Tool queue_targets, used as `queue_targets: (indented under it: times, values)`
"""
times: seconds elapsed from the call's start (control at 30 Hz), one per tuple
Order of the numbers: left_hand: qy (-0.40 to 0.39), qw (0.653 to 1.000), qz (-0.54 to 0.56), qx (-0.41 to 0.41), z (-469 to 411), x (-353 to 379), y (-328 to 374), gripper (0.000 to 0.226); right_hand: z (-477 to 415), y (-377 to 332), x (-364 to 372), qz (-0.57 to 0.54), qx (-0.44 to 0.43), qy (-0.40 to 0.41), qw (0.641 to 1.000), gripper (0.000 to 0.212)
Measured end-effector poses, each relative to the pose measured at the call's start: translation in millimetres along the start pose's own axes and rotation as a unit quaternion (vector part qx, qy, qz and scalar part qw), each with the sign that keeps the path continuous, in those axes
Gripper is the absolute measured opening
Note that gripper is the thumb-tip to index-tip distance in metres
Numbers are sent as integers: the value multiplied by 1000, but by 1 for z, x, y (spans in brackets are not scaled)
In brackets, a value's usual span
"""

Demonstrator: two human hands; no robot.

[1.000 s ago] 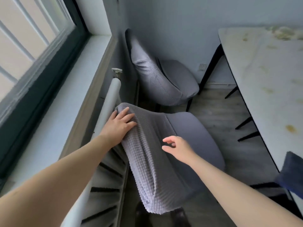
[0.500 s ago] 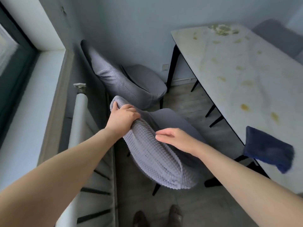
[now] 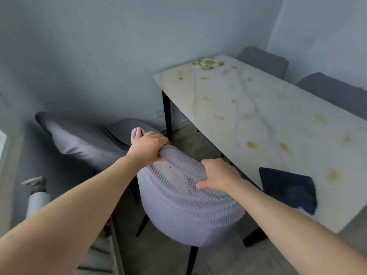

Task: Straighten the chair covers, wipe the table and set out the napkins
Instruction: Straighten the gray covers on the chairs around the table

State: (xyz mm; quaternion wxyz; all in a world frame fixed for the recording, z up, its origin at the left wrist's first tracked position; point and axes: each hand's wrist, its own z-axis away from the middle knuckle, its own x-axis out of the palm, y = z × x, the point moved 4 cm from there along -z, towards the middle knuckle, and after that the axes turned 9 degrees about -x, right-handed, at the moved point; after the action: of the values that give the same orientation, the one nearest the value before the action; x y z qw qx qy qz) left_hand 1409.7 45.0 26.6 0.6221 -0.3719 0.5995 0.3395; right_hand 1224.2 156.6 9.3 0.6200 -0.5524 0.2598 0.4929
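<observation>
— What changed?
— The left hand, flat a second ago, now bunches the grey chair cover at the backrest's top. The right hand, free before, grips the cover just beside it.
— And the task?
— I'd judge the straightening is underway (stained counter unwiped, blue cloth on its near edge).

Dim, bluish daylight is entering from the left — the wide lens is bending edges, everything is looking slightly soft.
</observation>
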Motion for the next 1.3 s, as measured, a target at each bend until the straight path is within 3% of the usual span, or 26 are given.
queue_targets:
  times: [0.07, 0.2, 0.3, 0.5, 0.63, 0.8, 1.1, 1.3]
  values:
    - [-17, 999, -4, 27, -15, -5, 0, 50, -3, 6, -10, 23, -8, 28, 999, 33]
    - [-61, 996, -54, 43, -34, -5, -13, 95, -8, 17, -25, 68, -25, 73, 995, 29]
    - [-75, 996, -37, -5, -50, -4, -38, 108, -15, 29, -35, 61, -25, 77, 995, 29]
    - [-61, 997, -12, 34, -93, -6, -33, 92, -27, 49, -49, 64, 13, 80, 995, 35]
    - [-20, 985, -59, 158, -118, -9, -20, 84, -22, 56, -53, 76, 69, 62, 993, 63]
    - [20, 980, 9, 196, -122, -3, -21, 51, -16, 46, -47, 91, 98, 113, 985, 48]
    - [90, 939, 48, 330, -149, -4, 10, 49, 8, 30, -26, 169, 145, 220, 950, 40]
    - [97, 923, 61, 367, -172, 5, 39, 51, 12, 42, -30, 246, 189, 212, 927, 53]
